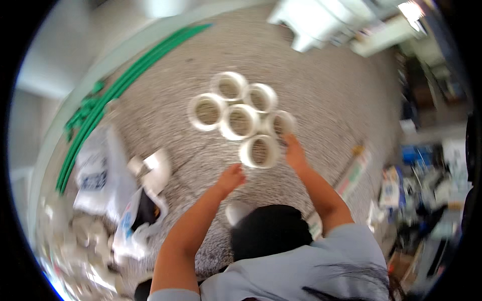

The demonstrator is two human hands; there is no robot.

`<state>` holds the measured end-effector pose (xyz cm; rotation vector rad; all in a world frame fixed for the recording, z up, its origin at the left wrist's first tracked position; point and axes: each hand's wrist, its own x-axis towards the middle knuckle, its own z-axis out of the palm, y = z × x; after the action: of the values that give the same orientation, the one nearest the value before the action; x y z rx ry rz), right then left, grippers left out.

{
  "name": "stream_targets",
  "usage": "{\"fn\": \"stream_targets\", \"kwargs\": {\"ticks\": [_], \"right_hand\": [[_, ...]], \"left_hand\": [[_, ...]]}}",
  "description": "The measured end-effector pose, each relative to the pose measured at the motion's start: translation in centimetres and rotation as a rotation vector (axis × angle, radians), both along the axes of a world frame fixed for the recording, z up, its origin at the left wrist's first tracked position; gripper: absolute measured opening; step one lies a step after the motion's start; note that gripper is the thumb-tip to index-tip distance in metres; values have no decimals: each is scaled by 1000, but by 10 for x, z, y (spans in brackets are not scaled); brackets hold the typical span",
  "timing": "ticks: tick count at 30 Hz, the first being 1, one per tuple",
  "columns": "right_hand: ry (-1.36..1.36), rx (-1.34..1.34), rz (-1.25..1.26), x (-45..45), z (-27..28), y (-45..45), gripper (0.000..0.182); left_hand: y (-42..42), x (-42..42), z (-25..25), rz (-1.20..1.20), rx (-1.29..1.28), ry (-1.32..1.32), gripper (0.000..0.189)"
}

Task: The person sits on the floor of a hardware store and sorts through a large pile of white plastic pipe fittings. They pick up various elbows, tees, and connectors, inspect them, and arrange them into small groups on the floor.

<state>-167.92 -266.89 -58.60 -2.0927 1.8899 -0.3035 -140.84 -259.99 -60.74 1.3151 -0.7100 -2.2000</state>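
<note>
Several short white open-ended rings, perhaps pipe sections, stand in a cluster on the grey-brown carpet (pixel 324 105) before me. My right hand (pixel 296 153) reaches to the right side of the cluster, its fingertips at the rim of the rightmost ring (pixel 269 122). Just left of the nearest ring (pixel 246 152) is my left hand (pixel 231 178), its fingertips close to the wall. Blur hides whether either hand grips or merely touches a ring. The middle ring (pixel 255 119) and the back ring (pixel 244 84) appear to touch their neighbours.
Long green poles (pixel 131 75) lie along the left. A white plastic bag (pixel 103 175), a second bag (pixel 124 237) and a curved white piece (pixel 161 175) are nearer me. At right are a long narrow package (pixel 352 173) and mixed clutter (pixel 418 192). White furniture (pixel 320 22) stands behind.
</note>
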Motion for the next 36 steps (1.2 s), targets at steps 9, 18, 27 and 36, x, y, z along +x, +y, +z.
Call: {"fn": "stream_targets", "kwargs": {"ticks": [9, 18, 27, 36], "right_hand": [[-279, -13, 898, 246, 70, 12, 41], [30, 264, 1519, 605, 60, 170, 20], [285, 190, 1422, 783, 34, 296, 32], [12, 25, 1656, 753, 49, 295, 15]], "left_hand": [[155, 265, 80, -214, -185, -762, 41], [422, 387, 98, 560, -5, -1052, 32], [541, 380, 80, 1025, 5, -899, 22], [435, 538, 104, 892, -496, -1640, 36]]}}
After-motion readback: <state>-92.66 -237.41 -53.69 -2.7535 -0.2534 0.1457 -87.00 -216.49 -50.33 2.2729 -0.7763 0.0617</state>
